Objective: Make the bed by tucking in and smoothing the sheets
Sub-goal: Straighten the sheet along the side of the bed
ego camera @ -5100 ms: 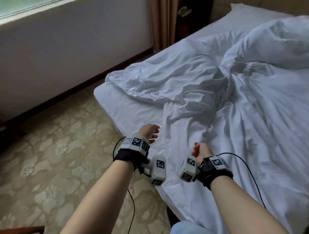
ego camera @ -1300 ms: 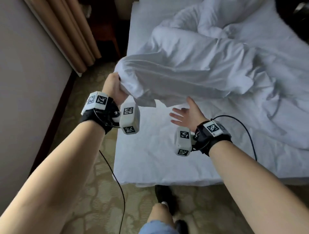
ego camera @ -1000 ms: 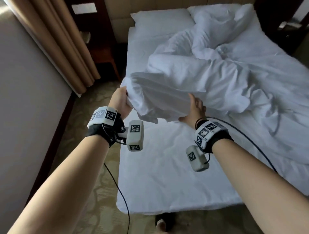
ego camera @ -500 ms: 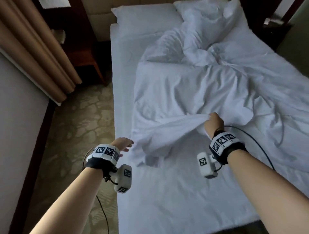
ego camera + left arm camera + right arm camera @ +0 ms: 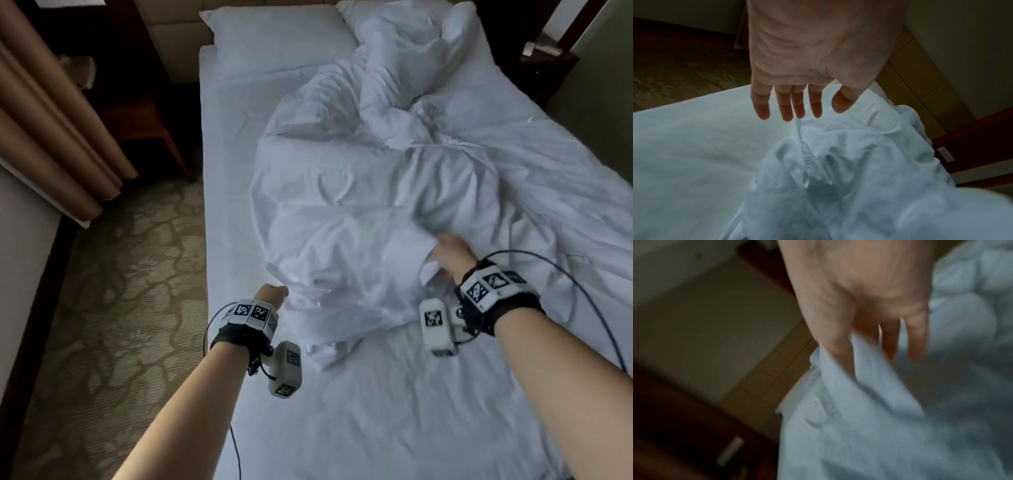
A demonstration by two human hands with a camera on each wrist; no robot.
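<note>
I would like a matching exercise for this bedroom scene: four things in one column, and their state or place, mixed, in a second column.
1. left hand
2. right hand
3. pillow
4. curtain

a. lies flat at the head of the bed
b. pinches a fold of the white duvet
c. hangs left of the bed
d. fingers straight, holds nothing

Pairs: 1-d, 2-b, 3-a, 4-c

R hand (image 5: 859, 293) blurred, fingertips under duvet (image 5: 869, 418)

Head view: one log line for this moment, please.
left hand open, off duvet | right hand pinches duvet fold | duvet crumpled
</note>
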